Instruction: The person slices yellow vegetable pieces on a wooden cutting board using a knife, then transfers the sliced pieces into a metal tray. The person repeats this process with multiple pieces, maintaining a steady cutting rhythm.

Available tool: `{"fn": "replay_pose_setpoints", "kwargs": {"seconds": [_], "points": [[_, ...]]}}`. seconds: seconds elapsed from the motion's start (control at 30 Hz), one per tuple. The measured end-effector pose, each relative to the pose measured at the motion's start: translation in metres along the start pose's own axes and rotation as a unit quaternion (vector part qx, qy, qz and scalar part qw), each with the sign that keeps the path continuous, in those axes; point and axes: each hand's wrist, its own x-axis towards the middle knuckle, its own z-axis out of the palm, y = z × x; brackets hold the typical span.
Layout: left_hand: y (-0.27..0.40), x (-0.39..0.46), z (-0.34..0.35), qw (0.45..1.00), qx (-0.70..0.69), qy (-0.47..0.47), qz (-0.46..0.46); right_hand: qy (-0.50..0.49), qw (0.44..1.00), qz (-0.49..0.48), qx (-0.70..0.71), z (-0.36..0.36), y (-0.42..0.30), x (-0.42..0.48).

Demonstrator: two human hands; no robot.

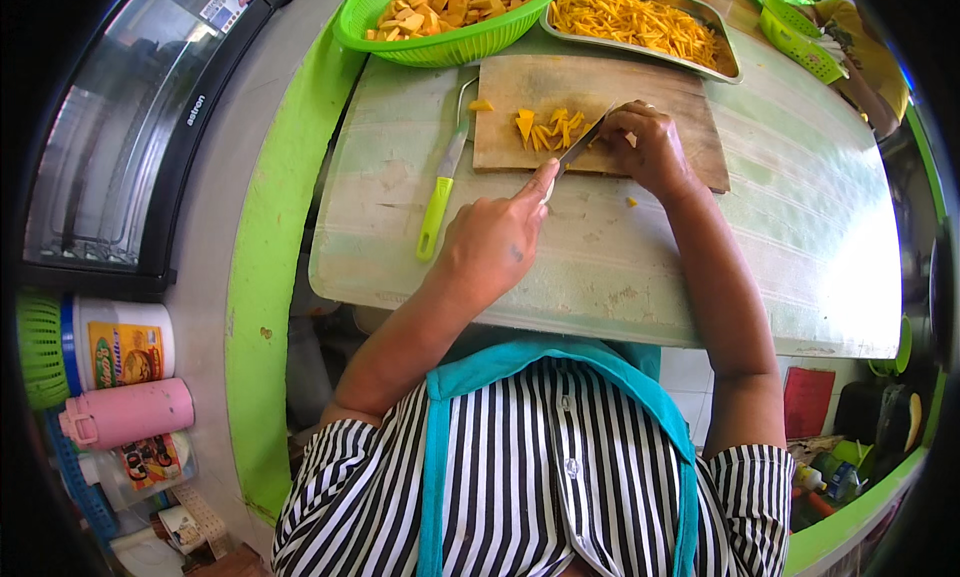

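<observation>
My left hand point(491, 236) grips the pale handle of a kitchen knife point(581, 147), its forefinger stretched along the top. The blade slants up and right over a wooden cutting board point(607, 78). At the blade's far end is my right hand point(646, 146), its fingers bent and close together over the board. Whether they pinch a piece is hidden. Thin orange strips point(559, 131) lie on the board left of the blade, with a wider wedge point(524, 119) among them. Another orange piece point(481, 105) rests at the board's left edge.
Beyond the board stand a green plastic basket point(450, 50) of orange chunks and a metal tray point(739, 71) of orange strips. A green-handled tool point(435, 217) lies left of the board on the table point(600, 277). Another person point(870, 59) is at the far right, beside a green basket point(802, 44).
</observation>
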Motion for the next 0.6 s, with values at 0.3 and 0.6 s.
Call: {"fn": "replay_pose_setpoints", "kwargs": {"seconds": [0.3, 0.6], "points": [[0.001, 0.023, 0.021, 0.999, -0.033, 0.007, -0.013, -0.003, 1.000, 0.013, -0.007, 0.005, 0.005, -0.001], [-0.006, 0.020, 0.008, 0.995, -0.077, 0.025, -0.065, 0.035, 0.978, 0.202, 0.041, 0.006, -0.003, -0.002]]}}
